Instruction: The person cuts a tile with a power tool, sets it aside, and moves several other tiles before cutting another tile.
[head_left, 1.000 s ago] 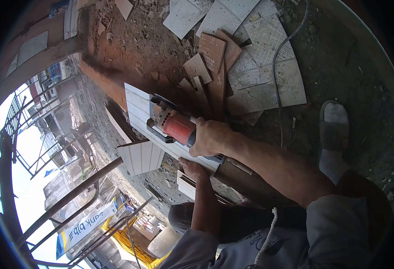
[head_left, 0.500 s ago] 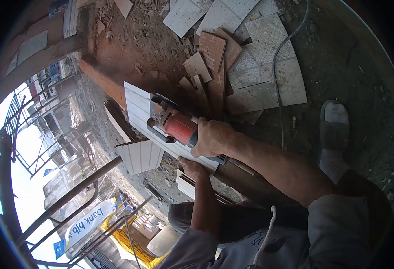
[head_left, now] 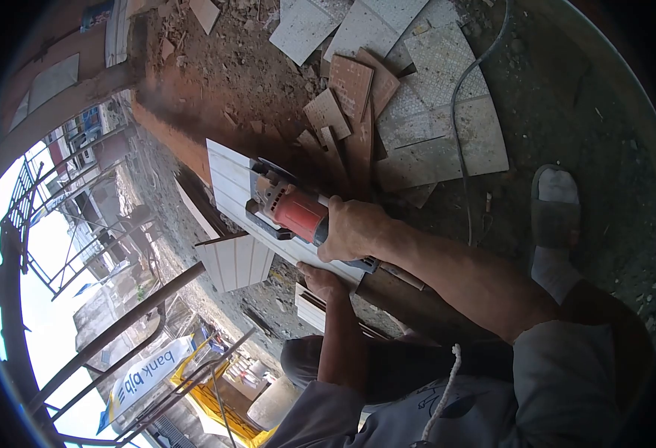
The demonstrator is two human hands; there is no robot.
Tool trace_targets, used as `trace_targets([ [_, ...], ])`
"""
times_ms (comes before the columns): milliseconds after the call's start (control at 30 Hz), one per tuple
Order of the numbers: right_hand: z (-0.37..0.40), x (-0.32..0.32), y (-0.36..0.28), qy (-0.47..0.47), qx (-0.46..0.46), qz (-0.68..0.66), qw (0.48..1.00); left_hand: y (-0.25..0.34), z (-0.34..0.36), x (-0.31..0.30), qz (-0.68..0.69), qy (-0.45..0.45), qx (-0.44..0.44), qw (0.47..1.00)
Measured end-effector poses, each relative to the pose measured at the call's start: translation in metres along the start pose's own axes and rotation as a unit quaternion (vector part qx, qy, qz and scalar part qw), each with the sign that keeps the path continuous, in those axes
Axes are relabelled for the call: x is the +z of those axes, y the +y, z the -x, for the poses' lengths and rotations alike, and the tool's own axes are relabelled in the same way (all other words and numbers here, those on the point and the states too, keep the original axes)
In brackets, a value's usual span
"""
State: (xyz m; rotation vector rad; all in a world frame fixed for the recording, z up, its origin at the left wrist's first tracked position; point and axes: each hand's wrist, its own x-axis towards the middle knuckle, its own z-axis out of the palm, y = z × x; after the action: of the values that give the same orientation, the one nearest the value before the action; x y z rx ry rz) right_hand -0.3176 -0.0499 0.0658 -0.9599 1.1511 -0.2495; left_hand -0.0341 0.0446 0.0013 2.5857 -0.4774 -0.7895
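Observation:
My right hand (head_left: 350, 233) is wrapped around the body of a red handheld tile cutter (head_left: 299, 213). The cutter sits on a long white tile (head_left: 232, 173) with lengthwise lines, its dark disc at the tile's far edge. Dust hangs just beyond the disc. My left hand (head_left: 322, 282) grips the tile's near edge, below the cutter; the fingers under the tile are hidden. Beside the tile on the left lies another striped white tile piece (head_left: 237, 263).
Brown tile offcuts (head_left: 352, 84) and pale textured tiles (head_left: 447, 123) lie on the dirt beyond. A grey cable (head_left: 456, 127) runs across them. My sandalled foot (head_left: 557, 205) is at the right. More tiles (head_left: 310, 308) lie near my knee. Metal bars (head_left: 130, 328) stand at left.
The view has shifted very slightly. Both hands, the cutter and the tile keep nearly the same places.

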Motion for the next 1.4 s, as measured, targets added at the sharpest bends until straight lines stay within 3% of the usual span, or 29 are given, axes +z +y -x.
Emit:
trace_targets([
  [533,0.010,-0.001,0.007,-0.003,0.002,-0.005,1.000,0.018,0.025,0.006,0.031,0.009,-0.015,0.999],
  [633,0.016,-0.005,0.007,-0.007,0.004,-0.012,1.000,0.030,0.036,0.006,-0.004,0.002,-0.010,1.000],
  [700,0.017,-0.004,0.010,-0.006,0.007,-0.011,1.000,0.033,0.047,0.009,-0.144,0.018,0.068,0.987],
  [900,0.016,-0.003,0.011,0.002,-0.002,-0.019,1.000,0.007,0.012,-0.001,-0.176,0.018,0.094,0.980],
  [933,0.015,-0.002,0.011,0.006,-0.005,-0.016,1.000,0.004,0.009,0.000,-0.176,0.018,0.092,0.980],
  [1000,0.012,-0.001,0.010,0.009,-0.007,-0.013,1.000,0.003,0.003,0.002,0.048,-0.001,0.003,0.999],
  [1200,0.010,0.000,0.009,0.012,-0.008,-0.010,1.000,0.003,0.005,-0.001,-0.051,0.027,0.036,0.998],
  [1333,0.015,-0.005,0.008,0.000,0.004,-0.010,1.000,0.017,0.022,0.005,-0.039,0.031,0.023,0.998],
  [1400,0.016,-0.005,0.010,-0.009,0.006,-0.009,1.000,0.027,0.041,0.013,-0.086,0.041,0.073,0.993],
])
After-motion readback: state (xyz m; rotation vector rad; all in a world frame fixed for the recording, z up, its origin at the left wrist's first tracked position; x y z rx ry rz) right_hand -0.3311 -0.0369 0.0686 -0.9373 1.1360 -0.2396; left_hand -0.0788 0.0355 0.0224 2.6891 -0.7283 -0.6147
